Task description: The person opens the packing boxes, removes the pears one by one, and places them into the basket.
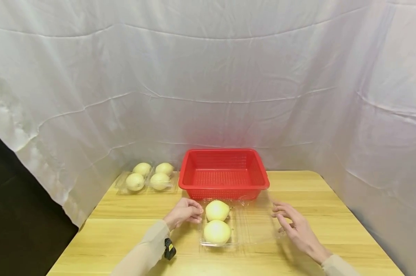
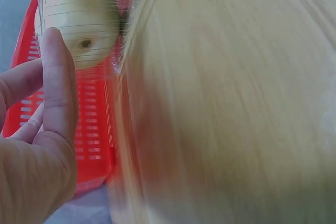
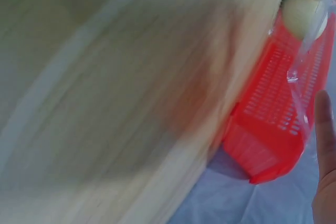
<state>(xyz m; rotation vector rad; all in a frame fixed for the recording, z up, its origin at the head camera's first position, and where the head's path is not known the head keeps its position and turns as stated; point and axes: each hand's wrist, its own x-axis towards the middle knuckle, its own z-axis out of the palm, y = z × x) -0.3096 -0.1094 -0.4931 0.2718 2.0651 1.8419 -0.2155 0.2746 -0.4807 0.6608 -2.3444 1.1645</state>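
A clear plastic clamshell box (image 1: 202,242) stands in front of the red basket, its transparent lid (image 1: 258,226) folded out to the right. Inside it lie two pale yellow, pear-like fruits, one behind (image 1: 217,210) and one in front (image 1: 217,232). My left hand (image 1: 184,213) is at the box's left side; in the left wrist view its thumb (image 2: 59,87) stretches up along the clear wall. Over by the lid's right edge is my right hand (image 1: 296,228), fingers spread and slightly bent. Whether it touches the lid is hard to tell. Only one finger (image 3: 325,135) shows in the right wrist view.
The red perforated basket (image 1: 223,193) sits at the table's back edge. Left of it, two more clear boxes hold similar fruits, in a left pair (image 1: 135,182) and a right pair (image 1: 160,181). Grey-white cloth (image 1: 228,76) hangs behind the wooden table (image 1: 125,230).
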